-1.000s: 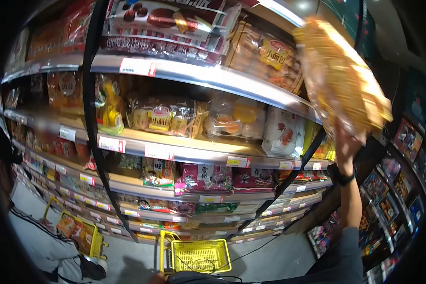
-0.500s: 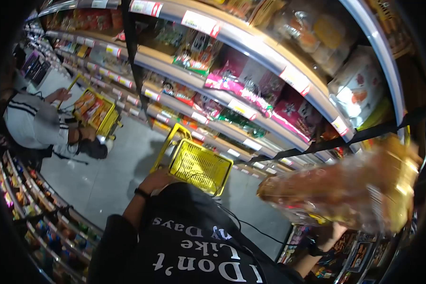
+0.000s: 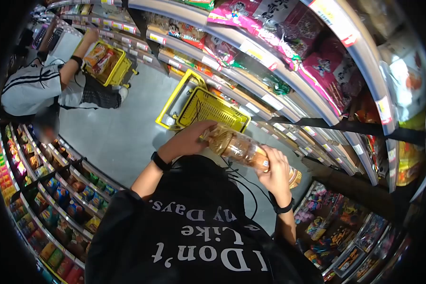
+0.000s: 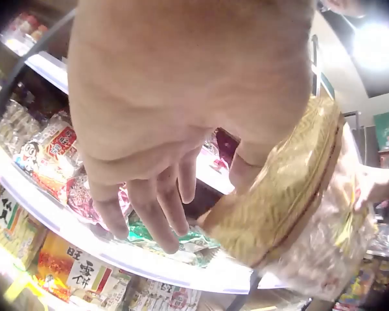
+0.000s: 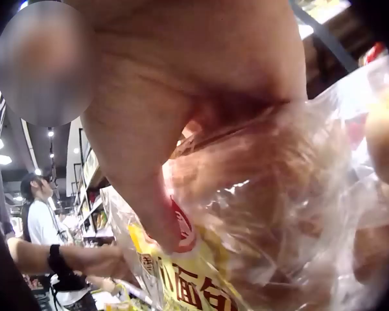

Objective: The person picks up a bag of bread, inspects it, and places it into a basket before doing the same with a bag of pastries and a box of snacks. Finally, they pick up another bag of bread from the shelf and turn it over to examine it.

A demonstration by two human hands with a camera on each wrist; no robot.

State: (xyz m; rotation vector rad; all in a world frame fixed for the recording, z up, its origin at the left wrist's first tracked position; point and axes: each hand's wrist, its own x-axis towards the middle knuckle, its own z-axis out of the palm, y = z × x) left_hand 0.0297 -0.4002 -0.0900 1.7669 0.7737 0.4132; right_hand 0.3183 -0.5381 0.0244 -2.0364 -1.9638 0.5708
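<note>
A clear bag of small bread rolls (image 3: 244,152) with gold ends lies level in front of the black shirt. My right hand (image 3: 277,173) grips it toward one end. In the right wrist view, the right thumb presses on the yellow label of the bread bag (image 5: 259,188). At the opposite end is my left hand (image 3: 187,139). The left wrist view has that hand's fingers (image 4: 159,201) hanging loose and extended, the thumb right at the bag's gold end (image 4: 279,194). Just beyond the left hand stands a yellow shopping basket (image 3: 213,113) with a tall handle.
Stocked snack shelves (image 3: 270,61) run along the far side and right. Another person (image 3: 38,90) with a yellow basket (image 3: 120,73) is at the upper left. More racks (image 3: 57,189) fill the lower left. Black cables (image 3: 255,189) hang beside the shirt.
The right hand has brought the bread bag down from the upper shelf to waist height. The left hand has come from the basket handle to the bag's end. The view has tilted down.
</note>
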